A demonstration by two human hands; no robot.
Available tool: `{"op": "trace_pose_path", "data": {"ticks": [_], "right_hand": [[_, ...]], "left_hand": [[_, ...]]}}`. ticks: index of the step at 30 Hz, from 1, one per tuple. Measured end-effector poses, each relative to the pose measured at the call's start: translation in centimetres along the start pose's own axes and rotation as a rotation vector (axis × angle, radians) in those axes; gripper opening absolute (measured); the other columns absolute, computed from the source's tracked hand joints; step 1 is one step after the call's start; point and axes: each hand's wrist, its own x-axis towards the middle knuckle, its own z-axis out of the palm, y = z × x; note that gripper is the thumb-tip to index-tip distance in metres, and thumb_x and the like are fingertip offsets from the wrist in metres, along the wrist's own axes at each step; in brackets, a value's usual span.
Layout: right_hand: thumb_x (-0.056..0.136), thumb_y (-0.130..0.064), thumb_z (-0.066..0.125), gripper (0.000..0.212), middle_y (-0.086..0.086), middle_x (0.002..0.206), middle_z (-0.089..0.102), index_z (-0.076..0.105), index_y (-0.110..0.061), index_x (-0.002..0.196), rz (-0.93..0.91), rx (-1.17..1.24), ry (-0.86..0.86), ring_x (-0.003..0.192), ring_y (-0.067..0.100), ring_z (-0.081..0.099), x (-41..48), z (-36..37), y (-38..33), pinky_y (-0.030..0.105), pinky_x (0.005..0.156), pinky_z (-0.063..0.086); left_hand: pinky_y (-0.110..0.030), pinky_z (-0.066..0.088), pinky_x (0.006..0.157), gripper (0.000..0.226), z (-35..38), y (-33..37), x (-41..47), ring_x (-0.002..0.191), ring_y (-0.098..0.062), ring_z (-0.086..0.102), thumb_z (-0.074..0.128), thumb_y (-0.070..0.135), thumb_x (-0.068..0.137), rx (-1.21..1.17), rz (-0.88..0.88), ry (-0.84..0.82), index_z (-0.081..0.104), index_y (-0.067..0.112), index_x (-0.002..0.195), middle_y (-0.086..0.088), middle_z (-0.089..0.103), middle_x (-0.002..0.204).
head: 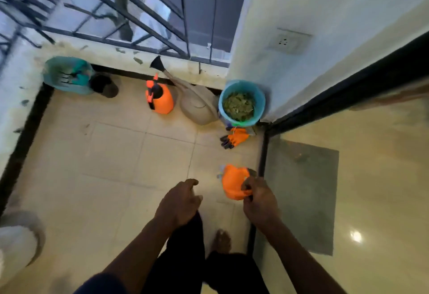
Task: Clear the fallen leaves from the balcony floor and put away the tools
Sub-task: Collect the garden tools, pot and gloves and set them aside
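While the right hand (260, 201) pinched an orange glove (234, 181), the left hand (180, 203) hung loosely curled, empty, above the tiles (111, 166).

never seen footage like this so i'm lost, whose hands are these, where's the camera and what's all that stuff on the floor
There is no machine here. A person wears one camera on the head. It looks down at their own two bare hands, so this single picture is their view of a balcony floor. The right hand grips an orange glove. The left hand holds nothing, its fingers loosely curled. On the tiles are the other glove, a blue bucket with leaves in it, a beige watering can and an orange sprayer.
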Motion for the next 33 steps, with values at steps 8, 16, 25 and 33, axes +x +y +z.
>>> {"op": "trace_pose_path", "data": {"ticks": [8,16,25,33], "right_hand": [[0.078,-0.007,0.065,0.028,0.003,0.089,0.071,0.060,-0.030,0.094,0.225,0.020,0.138,0.087,0.035,0.067,21.0,9.5,8.8,0.034,0.066,0.045],[0.083,-0.012,0.067,0.020,0.003,0.088,0.068,0.060,-0.027,0.093,0.330,0.029,0.200,0.081,0.030,0.064,32.1,16.5,20.3,0.034,0.065,0.048],[0.089,-0.013,0.066,0.021,0.001,0.079,0.069,0.056,-0.032,0.090,0.388,0.105,0.066,0.069,0.025,0.070,32.7,17.4,23.3,0.042,0.063,0.061],[0.074,-0.019,0.075,0.019,-0.007,0.077,0.074,0.062,-0.030,0.083,0.330,0.244,-0.119,0.076,0.020,0.071,29.2,14.1,12.8,0.037,0.067,0.059]], "left_hand": [[-0.032,0.046,0.098,0.035,7.4,-4.2,28.8,0.118,-0.025,0.064,0.069,0.032,0.095,0.045,0.064,0.024,0.065,0.024,0.129,-0.005,0.067,0.129],[-0.054,0.045,0.112,0.045,18.1,-3.9,50.5,0.147,-0.034,0.038,0.058,0.044,0.086,0.343,0.344,-0.098,0.069,0.032,0.127,-0.011,0.039,0.161],[-0.047,0.054,0.099,0.045,19.9,-4.9,51.6,0.124,-0.031,0.055,0.069,0.021,0.090,0.321,0.354,-0.002,0.063,0.016,0.134,-0.008,0.054,0.139],[-0.029,0.053,0.077,0.007,6.3,-7.0,35.5,0.082,-0.016,0.071,0.077,0.032,0.074,-0.140,0.082,0.213,0.080,0.029,0.078,0.009,0.077,0.090]]}}
